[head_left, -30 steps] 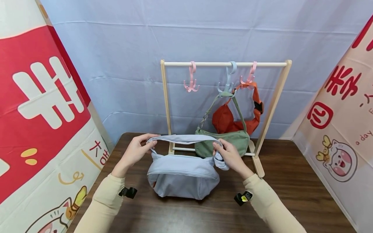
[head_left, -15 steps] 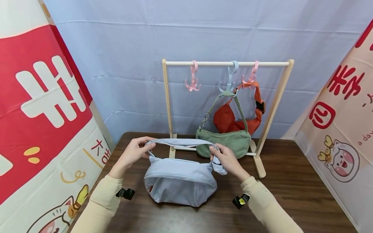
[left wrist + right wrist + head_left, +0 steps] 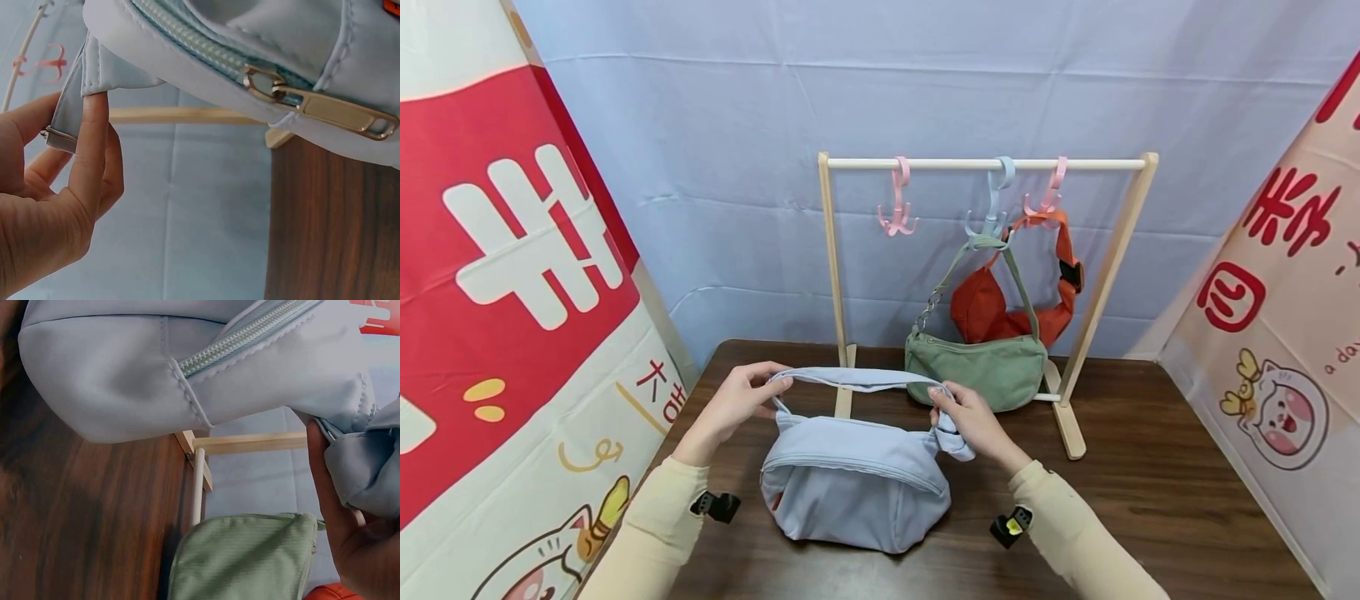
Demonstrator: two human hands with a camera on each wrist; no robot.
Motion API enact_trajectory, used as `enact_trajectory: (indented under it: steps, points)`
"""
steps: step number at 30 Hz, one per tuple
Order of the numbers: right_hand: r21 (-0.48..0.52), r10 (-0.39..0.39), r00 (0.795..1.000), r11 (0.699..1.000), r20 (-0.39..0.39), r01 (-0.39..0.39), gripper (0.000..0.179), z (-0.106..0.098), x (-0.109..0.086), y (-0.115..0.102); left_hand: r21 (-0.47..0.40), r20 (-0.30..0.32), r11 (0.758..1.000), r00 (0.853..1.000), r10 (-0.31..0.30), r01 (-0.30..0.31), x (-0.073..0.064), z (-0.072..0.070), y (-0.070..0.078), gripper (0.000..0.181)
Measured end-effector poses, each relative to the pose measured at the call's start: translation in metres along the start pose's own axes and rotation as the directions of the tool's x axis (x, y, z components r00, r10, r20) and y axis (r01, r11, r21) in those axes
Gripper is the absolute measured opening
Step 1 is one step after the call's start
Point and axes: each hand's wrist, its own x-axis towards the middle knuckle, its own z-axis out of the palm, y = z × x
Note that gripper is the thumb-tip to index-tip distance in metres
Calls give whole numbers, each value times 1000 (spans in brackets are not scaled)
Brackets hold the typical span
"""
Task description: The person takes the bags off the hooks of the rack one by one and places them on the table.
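A pale blue shoulder bag [image 3: 853,492] hangs by its strap [image 3: 857,377], low over the table in the head view. My left hand [image 3: 733,408] pinches the strap's left end, beside a metal buckle [image 3: 60,141]. At the other end my right hand [image 3: 973,423] grips the strap where it is bunched in a knot [image 3: 362,472]. Between the hands the strap stretches in a shallow arch. A zipper runs across the bag's front, with a gold zipper pull [image 3: 340,111] in the left wrist view.
Behind the bag stands a wooden rack [image 3: 1105,275] with a white rail. From it hang a bare pink hook [image 3: 898,200], a blue hook [image 3: 992,204] bearing a green bag [image 3: 981,371], and another pink hook [image 3: 1047,196] bearing an orange bag [image 3: 981,308]. Printed cloths flank the table [image 3: 1142,483].
Both hands have brought the blue bag nearer to me and a little to the left, away from the rack. Their hold on the strap stays the same.
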Motion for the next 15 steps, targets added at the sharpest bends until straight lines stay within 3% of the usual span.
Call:
enact_trajectory:
  steps: [10, 15]
  points:
    - [-27, 15, 999, 1000, -39, -16, 37, 13, 13, 31, -39, -1, 998, 998, -57, 57, -1, -4, -12, 36]
    - [32, 50, 999, 998, -9, -50, 38, 20, 16, 37, -52, 1, 994, 995, -95, 95, 1, -7, -20, 34]
